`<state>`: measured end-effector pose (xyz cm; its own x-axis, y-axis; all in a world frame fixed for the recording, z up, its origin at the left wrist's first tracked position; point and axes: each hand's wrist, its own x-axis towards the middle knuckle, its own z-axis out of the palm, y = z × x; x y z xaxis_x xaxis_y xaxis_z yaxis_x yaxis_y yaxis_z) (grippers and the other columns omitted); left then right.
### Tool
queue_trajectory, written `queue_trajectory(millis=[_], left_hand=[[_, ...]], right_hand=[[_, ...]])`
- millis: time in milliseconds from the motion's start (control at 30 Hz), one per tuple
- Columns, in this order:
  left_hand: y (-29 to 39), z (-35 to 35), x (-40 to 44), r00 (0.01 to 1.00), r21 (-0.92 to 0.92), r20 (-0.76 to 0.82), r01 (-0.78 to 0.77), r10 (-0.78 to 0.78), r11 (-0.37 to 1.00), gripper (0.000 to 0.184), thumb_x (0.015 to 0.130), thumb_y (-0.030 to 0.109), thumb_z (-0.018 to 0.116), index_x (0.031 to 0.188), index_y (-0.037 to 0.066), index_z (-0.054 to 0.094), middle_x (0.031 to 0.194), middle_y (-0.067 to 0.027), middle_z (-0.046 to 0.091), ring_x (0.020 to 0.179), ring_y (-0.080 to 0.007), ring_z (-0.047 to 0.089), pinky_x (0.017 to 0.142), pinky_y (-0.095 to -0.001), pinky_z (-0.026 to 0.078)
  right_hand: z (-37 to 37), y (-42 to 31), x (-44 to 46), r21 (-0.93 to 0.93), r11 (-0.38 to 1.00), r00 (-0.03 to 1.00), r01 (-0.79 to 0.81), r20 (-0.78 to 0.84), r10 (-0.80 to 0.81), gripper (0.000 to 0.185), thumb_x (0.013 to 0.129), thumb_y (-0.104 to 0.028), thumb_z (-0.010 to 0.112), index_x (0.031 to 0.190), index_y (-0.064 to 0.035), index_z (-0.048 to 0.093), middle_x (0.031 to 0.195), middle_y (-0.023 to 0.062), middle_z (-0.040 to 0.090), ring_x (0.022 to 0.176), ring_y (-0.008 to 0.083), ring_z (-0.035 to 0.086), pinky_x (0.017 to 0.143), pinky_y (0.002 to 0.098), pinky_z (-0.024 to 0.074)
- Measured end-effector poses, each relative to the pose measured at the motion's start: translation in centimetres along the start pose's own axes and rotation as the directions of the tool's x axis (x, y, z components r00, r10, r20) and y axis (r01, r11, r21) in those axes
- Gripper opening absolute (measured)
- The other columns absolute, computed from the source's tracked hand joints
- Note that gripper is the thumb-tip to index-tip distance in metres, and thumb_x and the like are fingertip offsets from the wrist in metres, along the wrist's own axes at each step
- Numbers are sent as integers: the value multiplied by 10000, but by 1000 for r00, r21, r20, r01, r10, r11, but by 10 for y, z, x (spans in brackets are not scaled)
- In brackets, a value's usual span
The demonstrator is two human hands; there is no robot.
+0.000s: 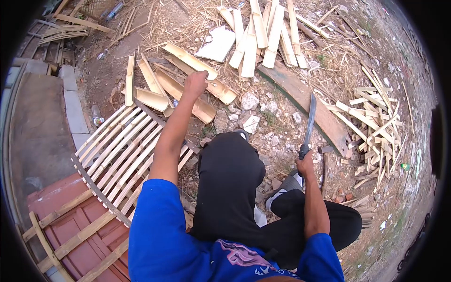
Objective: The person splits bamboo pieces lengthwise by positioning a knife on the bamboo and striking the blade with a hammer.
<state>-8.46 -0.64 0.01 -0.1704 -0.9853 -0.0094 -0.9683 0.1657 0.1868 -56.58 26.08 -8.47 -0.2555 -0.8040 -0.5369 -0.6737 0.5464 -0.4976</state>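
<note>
My left hand (196, 84) reaches forward, its fingers closed at the near end of a split bamboo piece (185, 57). Under and beside it lie more split bamboo halves (203, 111), hollow side up, pale inside. My right hand (305, 163) is wrapped round the dark handle of a machete (310, 120), its long blade pointing away from me. Just beyond the blade, a worn wooden plank (324, 120) lies slanted on the ground. Part of the bamboo end is hidden by my left fingers.
Flat bamboo lengths (274, 37) are heaped ahead, near a white slab (217, 44). Thin strips (380, 127) are piled at right. A slatted bamboo frame (124, 155) lies at left, near a reddish panel (75, 225). Stones (249, 101) dot the ground; a hammer (325, 150) lies by the plank.
</note>
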Motion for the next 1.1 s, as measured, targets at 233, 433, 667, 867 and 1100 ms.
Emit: queue_trajectory(millis=[233, 433, 667, 867, 1100], left_hand=[[-2, -131, 3, 898, -244, -439, -90, -27, 966, 406, 704, 272, 854, 972, 34, 663, 759, -86, 631, 694, -213, 604, 649, -349, 482], [33, -267, -6, 830, -480, -546, -200, -113, 854, 439, 710, 333, 878, 945, 24, 674, 659, 20, 539, 602, -74, 484, 546, -255, 413], [140, -326, 6, 775, -526, -632, -460, 34, 715, 470, 735, 355, 867, 983, 16, 656, 663, 40, 497, 604, -59, 442, 547, -226, 398], [251, -306, 26, 865, -779, -445, -502, 233, 375, 409, 759, 278, 858, 1014, 24, 664, 854, -28, 668, 824, -89, 630, 679, -244, 496], [329, -283, 22, 766, -834, -292, -497, 573, 240, 315, 741, 132, 858, 1003, 38, 712, 895, -13, 697, 870, -99, 642, 795, -262, 529]], right_hand=[[6, 3, 9, -65, 998, 1000, -8, -11, 8, 727, 717, -154, 691, 1252, 72, 254, 984, 375, 607, 951, 513, 613, 838, 507, 487], [-15, -26, 13, 179, 984, 953, 12, -301, 44, 398, 690, -177, 741, 929, 44, 510, 768, 226, 642, 690, 363, 644, 630, 446, 493], [-165, -140, -36, 667, 743, 992, 49, -119, 42, 217, 781, -146, 756, 757, -44, 565, 592, 22, 528, 442, 107, 489, 403, 258, 376], [-272, -193, -168, 717, 563, 912, 410, -323, -253, 240, 790, -103, 738, 911, -59, 536, 675, -9, 517, 503, 74, 471, 456, 236, 371], [-249, -167, -213, 694, 411, 806, 591, -483, -341, 408, 772, -107, 784, 1114, -35, 573, 797, -20, 546, 579, 50, 491, 487, 230, 380]])
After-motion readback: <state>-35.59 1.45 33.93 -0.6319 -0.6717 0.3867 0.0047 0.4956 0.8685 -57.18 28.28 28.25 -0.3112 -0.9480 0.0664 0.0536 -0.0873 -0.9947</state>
